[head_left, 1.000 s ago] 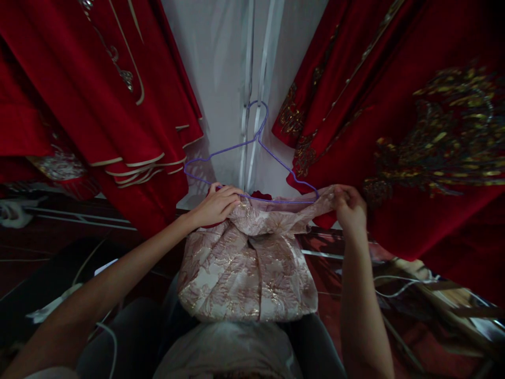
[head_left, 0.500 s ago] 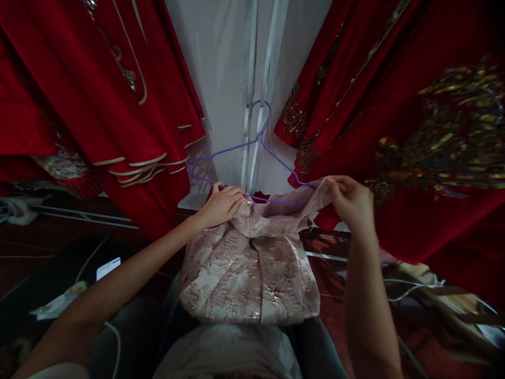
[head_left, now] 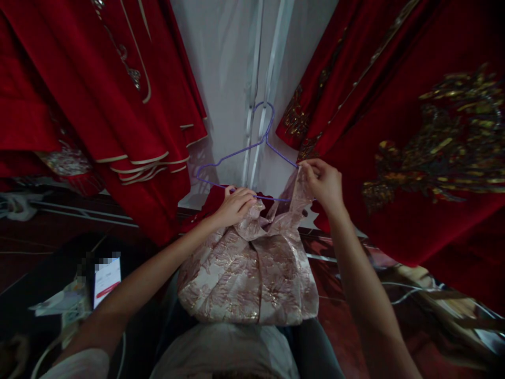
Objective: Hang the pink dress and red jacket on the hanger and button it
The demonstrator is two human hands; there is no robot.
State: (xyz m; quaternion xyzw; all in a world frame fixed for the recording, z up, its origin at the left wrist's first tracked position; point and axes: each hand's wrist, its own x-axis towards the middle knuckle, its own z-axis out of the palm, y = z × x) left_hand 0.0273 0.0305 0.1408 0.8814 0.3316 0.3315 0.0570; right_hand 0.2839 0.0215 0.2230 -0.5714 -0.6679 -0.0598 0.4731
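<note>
A pink and gold brocade garment [head_left: 246,273] lies across my lap, its top edge raised toward a purple wire hanger [head_left: 236,153]. My left hand [head_left: 235,205] is closed on the hanger's bottom bar together with the garment's top edge. My right hand [head_left: 324,181] is closed in a pinch on the garment's right corner, holding it against the hanger's right sloping arm. A bit of red lining shows behind the bar between my hands.
Red embroidered robes hang at the left [head_left: 98,95] and the right [head_left: 414,131], with a pale wall [head_left: 232,68] between them. A phone with a lit screen [head_left: 106,279] lies at the lower left among white cables. Cables and wooden slats [head_left: 434,300] lie at the lower right.
My right hand has moved up and left along the hanger, lifting the garment's right corner onto the sloping arm. The hanger has shifted slightly right. The phone screen has lit up.
</note>
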